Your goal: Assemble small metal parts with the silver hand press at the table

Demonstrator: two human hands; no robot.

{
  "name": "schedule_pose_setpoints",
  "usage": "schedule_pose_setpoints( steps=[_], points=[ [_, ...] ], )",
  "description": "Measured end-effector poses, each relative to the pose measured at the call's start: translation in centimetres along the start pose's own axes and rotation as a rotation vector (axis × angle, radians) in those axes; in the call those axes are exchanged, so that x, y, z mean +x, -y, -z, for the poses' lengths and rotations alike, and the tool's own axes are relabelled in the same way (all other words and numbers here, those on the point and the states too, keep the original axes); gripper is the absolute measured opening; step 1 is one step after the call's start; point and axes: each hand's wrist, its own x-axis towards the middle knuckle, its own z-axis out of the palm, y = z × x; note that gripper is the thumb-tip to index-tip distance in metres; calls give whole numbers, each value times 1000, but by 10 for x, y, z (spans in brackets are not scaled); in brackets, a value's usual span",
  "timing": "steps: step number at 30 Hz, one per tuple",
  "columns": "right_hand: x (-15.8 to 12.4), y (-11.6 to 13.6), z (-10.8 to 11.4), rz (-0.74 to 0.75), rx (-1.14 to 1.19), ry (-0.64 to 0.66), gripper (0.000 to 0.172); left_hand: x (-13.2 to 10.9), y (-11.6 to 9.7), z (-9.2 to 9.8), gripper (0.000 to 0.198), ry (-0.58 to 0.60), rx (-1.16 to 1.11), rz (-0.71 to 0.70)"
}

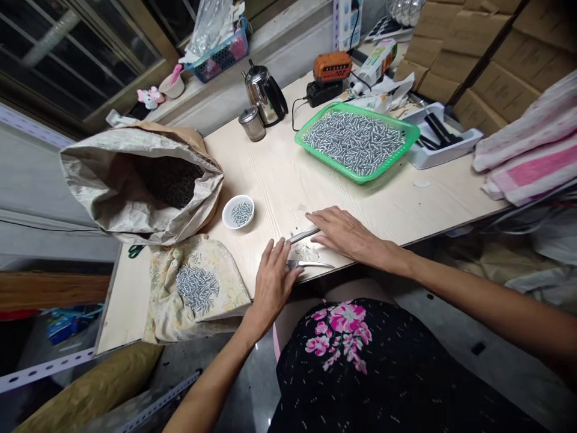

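My left hand (271, 278) rests at the table's front edge with its fingers apart, touching the handle end of a curved metal tool (311, 264). My right hand (340, 231) lies palm down on the table, fingers stretched out, its fingertips at the end of a slim metal tool (303, 235). That tool spans the gap between both hands. A small clear patch of something (305, 252) lies between the two tools. Left of my hands stands a white bowl (226, 218) with small screws. Further left, a heap of screws (197, 288) sits on a patterned cloth (234, 285).
A green basket (365, 178) full of screws stands at the back right, beside a grey tray (451, 155). An open sack (99, 180) is on the left. Behind are a metal kettle (264, 96), a lidded jar (252, 124) and an orange battery (332, 66) on a charger.
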Motion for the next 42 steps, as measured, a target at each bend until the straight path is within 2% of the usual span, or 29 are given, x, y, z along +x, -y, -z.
schedule_pose_setpoints(
  steps=[3, 6, 11, 16, 19, 23, 25, 28, 33, 38, 42],
  points=[
    [10, -2, -3, -31, -143, 30, 29, -15, -23, -7, 57, 49, 22, -73],
    [29, -7, -16, 33, -206, 103, 13, -19, -41, -24, 64, 126, 34, -96],
    [61, -19, -30, 123, -232, 87, 18, -17, -44, -42, 68, 132, 32, -61],
    [56, -14, -28, 114, -204, 112, 16, -21, -41, -39, 67, 97, -7, -85],
    [49, -15, -24, 120, -138, 102, 20, -25, -34, -28, 49, -55, -74, -24],
    [46, -27, -18, 125, -80, 38, 23, -27, -5, -5, 25, -335, -93, 268],
    [46, -36, -18, 94, -66, 33, 23, -26, 13, 6, 21, -375, -92, 364],
    [47, -48, -17, 34, -57, 46, 24, -23, 31, 13, 20, -383, -117, 432],
    [43, -58, -10, -1, 24, -28, 26, -11, 40, 7, 20, -351, -143, 449],
    [36, -71, -7, -9, 39, -33, 30, 12, 44, 1, 19, -207, -99, 415],
    [29, -87, -6, -40, 52, -75, 34, 22, 39, -3, 19, -78, -94, 298]
  ],
)
